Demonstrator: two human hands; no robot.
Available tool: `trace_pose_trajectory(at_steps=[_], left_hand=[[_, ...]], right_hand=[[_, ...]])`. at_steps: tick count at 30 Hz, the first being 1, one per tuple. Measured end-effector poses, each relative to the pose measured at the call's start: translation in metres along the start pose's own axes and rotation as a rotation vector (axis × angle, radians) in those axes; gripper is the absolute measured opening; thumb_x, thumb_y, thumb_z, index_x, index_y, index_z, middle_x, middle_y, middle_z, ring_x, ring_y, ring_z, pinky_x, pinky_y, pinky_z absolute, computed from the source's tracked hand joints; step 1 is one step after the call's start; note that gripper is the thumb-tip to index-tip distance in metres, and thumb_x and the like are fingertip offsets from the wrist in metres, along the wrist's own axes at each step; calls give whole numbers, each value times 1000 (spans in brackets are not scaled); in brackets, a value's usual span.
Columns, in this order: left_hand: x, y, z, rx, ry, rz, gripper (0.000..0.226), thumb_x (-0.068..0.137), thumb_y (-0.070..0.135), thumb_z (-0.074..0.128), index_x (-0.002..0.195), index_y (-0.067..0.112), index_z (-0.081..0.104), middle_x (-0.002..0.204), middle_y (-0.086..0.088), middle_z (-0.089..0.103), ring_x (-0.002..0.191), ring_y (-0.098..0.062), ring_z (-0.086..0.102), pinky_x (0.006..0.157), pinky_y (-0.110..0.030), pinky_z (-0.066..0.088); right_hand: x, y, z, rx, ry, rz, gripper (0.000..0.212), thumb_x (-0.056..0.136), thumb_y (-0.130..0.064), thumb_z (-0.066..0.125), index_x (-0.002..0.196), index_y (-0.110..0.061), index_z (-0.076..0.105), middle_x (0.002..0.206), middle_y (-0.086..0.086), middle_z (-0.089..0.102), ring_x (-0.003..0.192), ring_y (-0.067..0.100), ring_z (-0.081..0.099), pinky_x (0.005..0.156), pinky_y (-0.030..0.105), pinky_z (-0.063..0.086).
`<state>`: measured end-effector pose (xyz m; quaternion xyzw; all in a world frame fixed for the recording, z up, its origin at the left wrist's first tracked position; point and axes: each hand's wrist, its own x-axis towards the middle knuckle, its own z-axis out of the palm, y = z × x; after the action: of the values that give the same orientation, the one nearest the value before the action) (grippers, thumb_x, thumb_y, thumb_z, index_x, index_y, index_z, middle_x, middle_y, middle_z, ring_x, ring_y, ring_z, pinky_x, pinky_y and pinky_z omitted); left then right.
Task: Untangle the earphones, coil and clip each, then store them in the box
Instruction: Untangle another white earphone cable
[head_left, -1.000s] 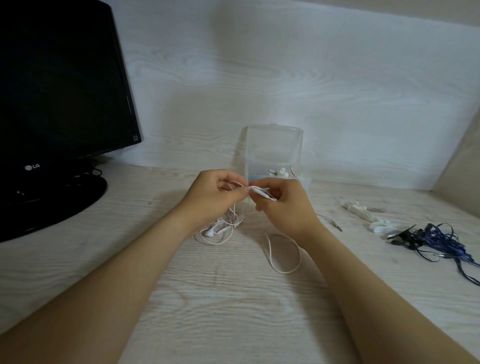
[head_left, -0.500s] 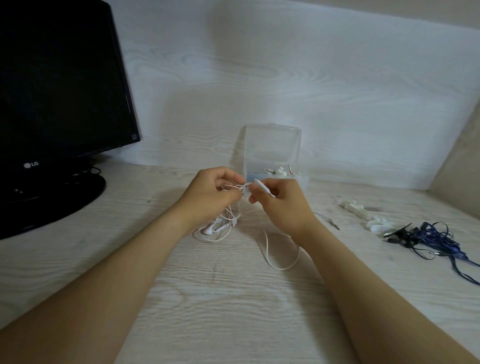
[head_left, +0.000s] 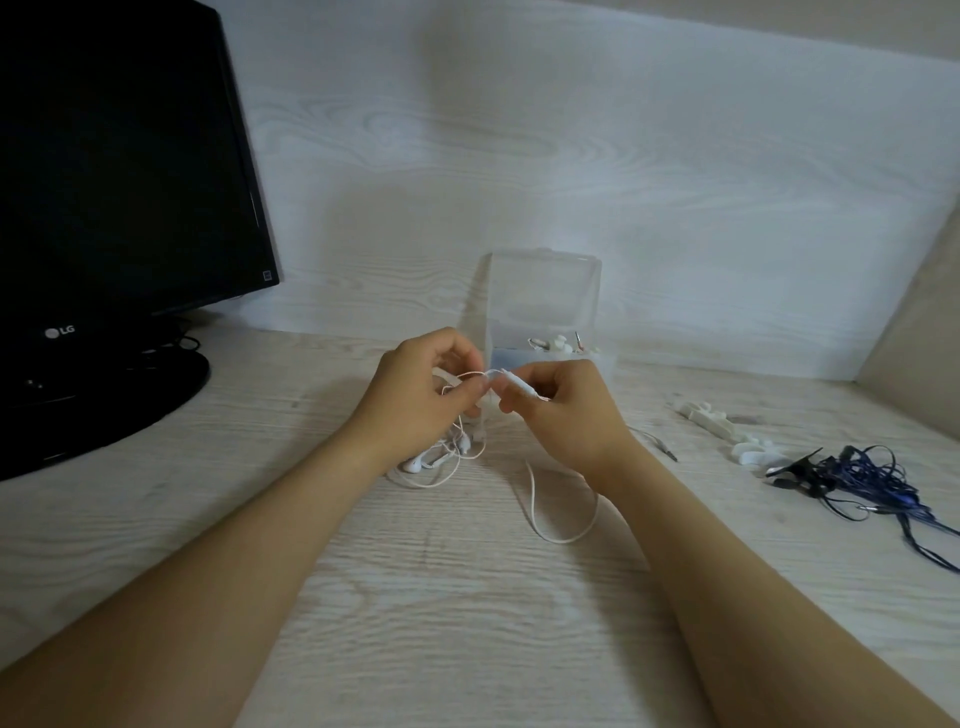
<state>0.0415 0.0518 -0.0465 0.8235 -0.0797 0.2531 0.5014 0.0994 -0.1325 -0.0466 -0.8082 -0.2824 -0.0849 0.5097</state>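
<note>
White earphones (head_left: 431, 460) hang in a tangle between my hands over the desk. My left hand (head_left: 415, 400) pinches a bunch of their thin cord. My right hand (head_left: 563, 410) pinches the white inline remote on the same cord, fingertips almost touching the left. The earbuds lie on the desk under my left hand, and a cord loop trails below my right wrist, its plug lying to the right. Behind my hands stands a clear plastic box (head_left: 545, 291) with its lid up, holding white earphone parts. Dark blue earphones (head_left: 862, 483) lie tangled at the right.
A black monitor (head_left: 119, 171) on its round stand fills the left side. White clips (head_left: 722, 426) lie on the desk left of the blue earphones. A pale wood-grain wall runs behind the desk, and a beige side panel closes the right.
Both hands have risen a little and drawn closer to the box. The cord between them is pulled tauter, and the loop below my right wrist has shifted slightly.
</note>
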Motion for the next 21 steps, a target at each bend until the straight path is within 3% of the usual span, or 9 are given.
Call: trace_pose_trajectory(at_steps=[4,7,10,13,16,19,21], left_hand=[[1,1,2,60,-7,54,7,96,11,77,96,18,75,95,4,77,78,-11,79,74,-24,61],[1,-1,2,72,-22,51,8,97,10,75,98,18,78,93,4,79,77,-9,79,75,-25,62],[0,3,2,83,-6,66,10,99,8,71,98,15,78,93,5,79,70,-6,77,66,-18,58],[-1,7,3,82,30,35,12,99,6,69,95,12,79,88,3,79,58,-1,72,55,-10,48],[0,4,2,49,46,16,12,96,9,74,90,17,80,86,4,79,65,-10,76,56,-18,52],[3,-2,3,89,99,76,9,88,12,83,84,20,81,91,4,75,75,-15,75,69,-32,61],[3,-3,6,142,111,112,10,86,14,84,82,22,81,88,7,73,77,-11,72,74,-31,60]], right_hand=[[0,2,1,-9,-25,38,44,106,-39,59,72,-14,72,50,-14,55,50,3,47,63,30,41],[0,1,1,26,-58,61,43,107,-35,59,73,-11,71,47,-17,52,47,2,45,61,29,39],[-3,-3,0,77,-98,34,37,102,-35,69,75,-9,74,51,-15,46,50,5,40,60,30,37],[-5,-6,2,141,-81,-51,18,99,-24,74,88,-12,80,59,-17,65,52,0,53,57,17,40],[-2,-4,4,147,-22,-99,11,97,-17,76,103,-9,81,81,-7,80,74,2,73,67,13,50],[1,1,8,-13,-3,-161,13,96,-16,75,107,-16,81,93,-10,80,88,4,75,79,26,58],[1,4,11,-128,-21,-182,16,95,-18,72,109,-20,80,94,-10,79,88,5,74,83,35,61]])
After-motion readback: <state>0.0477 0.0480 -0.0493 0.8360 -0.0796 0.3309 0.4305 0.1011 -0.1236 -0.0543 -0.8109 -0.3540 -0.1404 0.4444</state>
